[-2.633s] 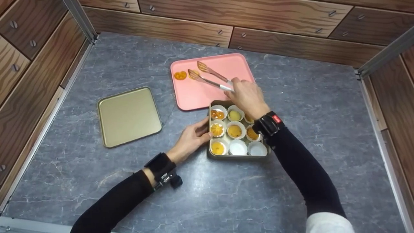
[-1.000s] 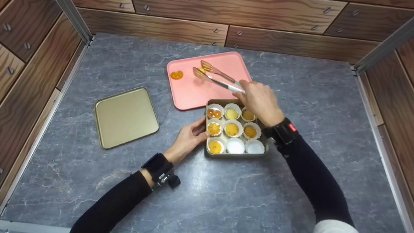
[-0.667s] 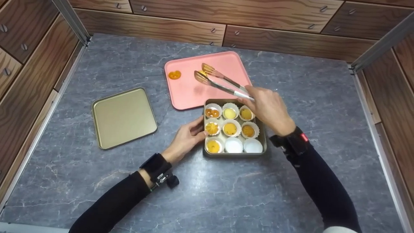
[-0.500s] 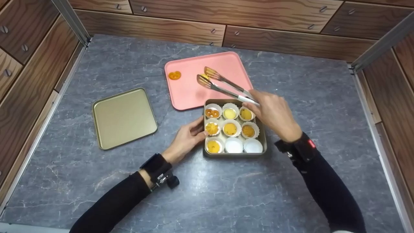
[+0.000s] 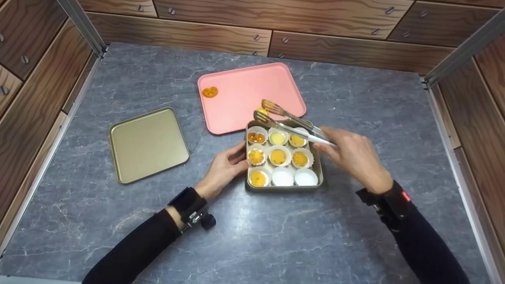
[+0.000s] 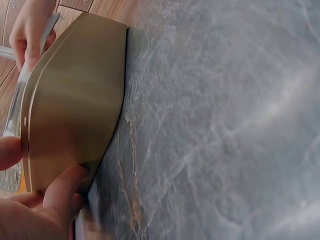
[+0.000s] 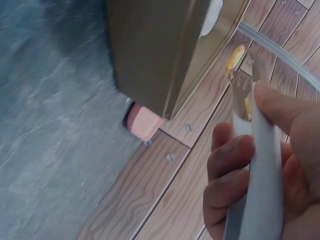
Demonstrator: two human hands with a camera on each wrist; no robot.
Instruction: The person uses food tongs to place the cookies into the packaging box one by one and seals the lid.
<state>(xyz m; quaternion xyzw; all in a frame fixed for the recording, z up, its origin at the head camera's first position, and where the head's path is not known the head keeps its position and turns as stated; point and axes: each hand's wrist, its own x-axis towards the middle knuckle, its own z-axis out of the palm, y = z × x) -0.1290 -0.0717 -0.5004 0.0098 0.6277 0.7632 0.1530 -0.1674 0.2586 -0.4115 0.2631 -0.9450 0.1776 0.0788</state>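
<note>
My left hand (image 5: 223,169) grips the left wall of a gold square tin (image 5: 284,189), thumb over the rim and fingers against the outer side. White paper cups fill the tin in three rows. Most hold a cookie, such as the round one (image 5: 278,157) in the middle; the front-middle cup (image 5: 282,176) and front-right cup (image 5: 306,177) are bare. My right hand (image 5: 351,156) holds metal tongs (image 5: 296,127) by their white handles. Between the slotted tips sits a yellow cookie (image 7: 235,61), raised above the tin's back rim and seen partly behind the tips in the head view.
Behind the tin lies a pink tray (image 5: 244,102) with an orange-brown pretzel-shaped cookie (image 5: 210,92) at its left end. A gold lid (image 5: 150,146) lies flat on the grey marbled table (image 5: 236,236) at left. Wood-patterned panels (image 5: 177,31) wall the table's back and sides.
The tongs have lifted the yellow cookie off the pink tray. My right hand has drawn back toward the right and front, bringing it to the tin's back edge. My left hand keeps its hold.
</note>
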